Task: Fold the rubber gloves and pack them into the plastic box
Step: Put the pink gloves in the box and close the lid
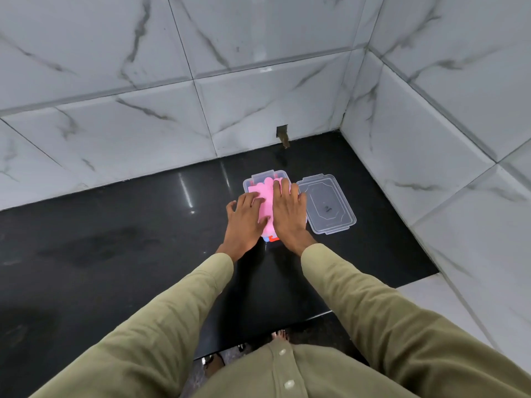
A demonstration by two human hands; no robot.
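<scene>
A clear plastic box stands on the black counter, near the back wall. A pink rubber glove lies flat on top of what is in the box, its fingers pointing away from me. Both my hands press down on it with flat, spread fingers: my left hand on its left side, my right hand on its right side. Bits of red and blue show under the pink glove at the box's near end. The rest of the box's contents is hidden.
The clear lid lies flat on the counter just right of the box, touching or almost touching it. White marble-look tiled walls close off the back and right. A small dark hole is in the back wall behind the box.
</scene>
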